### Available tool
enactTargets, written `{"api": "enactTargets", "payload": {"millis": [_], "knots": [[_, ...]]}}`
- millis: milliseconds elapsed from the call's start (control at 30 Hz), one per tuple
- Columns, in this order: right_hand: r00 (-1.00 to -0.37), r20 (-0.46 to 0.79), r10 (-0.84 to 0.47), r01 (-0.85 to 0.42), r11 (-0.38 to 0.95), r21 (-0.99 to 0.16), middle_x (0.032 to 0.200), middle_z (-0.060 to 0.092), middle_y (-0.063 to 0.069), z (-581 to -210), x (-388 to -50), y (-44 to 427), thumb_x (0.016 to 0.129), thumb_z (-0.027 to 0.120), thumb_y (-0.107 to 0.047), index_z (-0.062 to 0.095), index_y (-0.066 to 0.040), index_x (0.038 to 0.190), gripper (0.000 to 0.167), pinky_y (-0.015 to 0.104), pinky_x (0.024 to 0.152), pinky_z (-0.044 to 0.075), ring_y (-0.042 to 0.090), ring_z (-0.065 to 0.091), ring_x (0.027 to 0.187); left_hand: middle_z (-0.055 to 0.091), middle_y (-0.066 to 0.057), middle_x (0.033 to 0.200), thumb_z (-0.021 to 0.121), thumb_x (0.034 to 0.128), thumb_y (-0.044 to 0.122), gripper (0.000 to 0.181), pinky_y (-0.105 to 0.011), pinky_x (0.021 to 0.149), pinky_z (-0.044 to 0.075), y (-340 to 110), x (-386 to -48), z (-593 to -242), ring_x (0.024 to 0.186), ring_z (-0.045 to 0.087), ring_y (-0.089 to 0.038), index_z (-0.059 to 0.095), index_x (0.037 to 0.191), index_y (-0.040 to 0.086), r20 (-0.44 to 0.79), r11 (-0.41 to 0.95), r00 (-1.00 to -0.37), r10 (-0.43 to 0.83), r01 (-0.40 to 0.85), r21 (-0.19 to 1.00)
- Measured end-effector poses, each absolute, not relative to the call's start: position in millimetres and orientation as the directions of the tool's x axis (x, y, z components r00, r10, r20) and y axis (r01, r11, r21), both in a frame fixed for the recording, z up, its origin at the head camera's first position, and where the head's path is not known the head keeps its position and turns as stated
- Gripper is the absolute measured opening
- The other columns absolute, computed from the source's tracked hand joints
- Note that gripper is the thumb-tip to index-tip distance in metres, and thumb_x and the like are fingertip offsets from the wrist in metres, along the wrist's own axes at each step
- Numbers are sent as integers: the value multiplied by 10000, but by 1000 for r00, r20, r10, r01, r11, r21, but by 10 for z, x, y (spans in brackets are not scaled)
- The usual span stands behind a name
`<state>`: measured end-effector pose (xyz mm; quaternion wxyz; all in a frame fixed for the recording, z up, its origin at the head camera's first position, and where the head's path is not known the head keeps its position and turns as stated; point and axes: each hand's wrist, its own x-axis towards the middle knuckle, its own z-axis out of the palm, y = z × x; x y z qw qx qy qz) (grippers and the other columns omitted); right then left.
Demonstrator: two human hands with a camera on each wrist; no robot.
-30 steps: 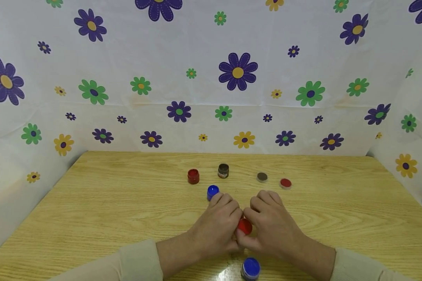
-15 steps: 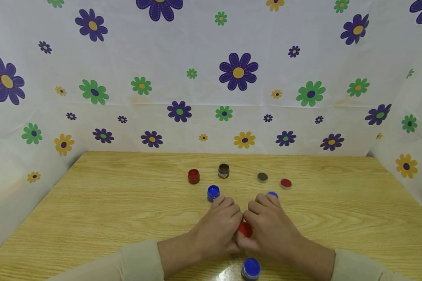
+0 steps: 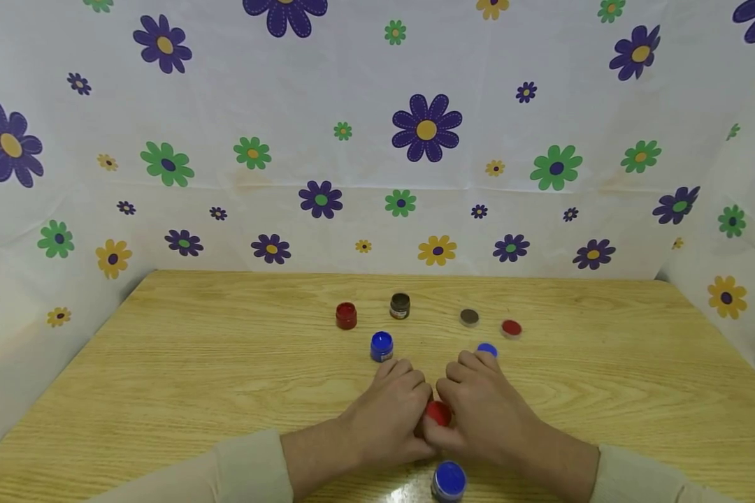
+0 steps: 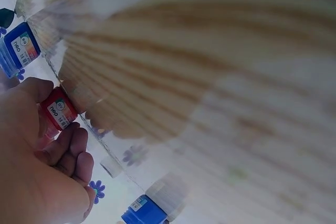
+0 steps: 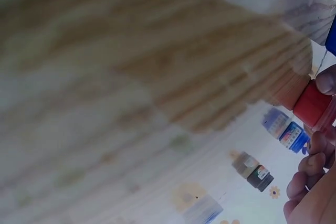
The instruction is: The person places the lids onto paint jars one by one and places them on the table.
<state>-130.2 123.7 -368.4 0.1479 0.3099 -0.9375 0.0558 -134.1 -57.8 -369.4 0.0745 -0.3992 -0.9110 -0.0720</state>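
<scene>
Both the left hand (image 3: 386, 412) and the right hand (image 3: 484, 402) pinch the red jar (image 4: 59, 110), likely light, rigid and slick, best gripped round its body and lid (image 3: 439, 412).

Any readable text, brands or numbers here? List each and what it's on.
"neo": label of the nearer red jar, left wrist view.
"neo": label of the nearer blue jar, same view.
Too small or blurred: remaining print on both; labels of the farther blue jar and dark jar.
</scene>
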Motion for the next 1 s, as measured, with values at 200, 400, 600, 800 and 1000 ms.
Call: {"api": "enactTargets", "payload": {"millis": [200,400,600,800,1000], "knots": [[-755,331,-567,-608,794,-26,618,314,-124,-3696,-1301,1269,861,626,-460,381,-253,566,436,302,755,270,92,299,679,481,127,760,742,795,451,312,-279,848,342,-590,-1338,-3685,801,386,-75,561,755,200,170,675,-686,707,727,127],[-728,375,-574,-621,784,-5,644,320,-117,-3708,-1320,1313,920,554,-402,361,-254,580,418,311,783,285,107,321,700,553,118,805,729,805,489,326,-341,929,367,-619,-1342,-3681,832,421,-83,616,833,184,176,689,-705,688,709,148],[-717,368,-593,-632,775,17,682,349,-121,-3695,-1325,1318,888,588,-453,434,-249,652,348,323,801,297,113,344,734,547,114,809,726,810,526,361,-363,957,360,-660,-1345,-3681,827,408,-88,623,826,181,167,695,-712,682,702,156],[-724,260,-639,-665,747,-16,770,389,-134,-3674,-1300,1311,847,633,-536,571,-247,807,298,327,812,291,94,345,801,579,98,868,739,792,403,275,-413,1086,337,-714,-1340,-3661,902,446,-102,648,879,159,133,689,-708,693,706,163],[-723,284,-630,-653,757,21,765,407,-130,-3691,-1285,1390,820,658,-468,524,-245,759,266,331,810,311,104,352,795,601,90,874,676,791,307,174,-329,961,376,-719,-1293,-3649,874,451,-86,657,875,156,224,599,-633,741,774,204]]}}
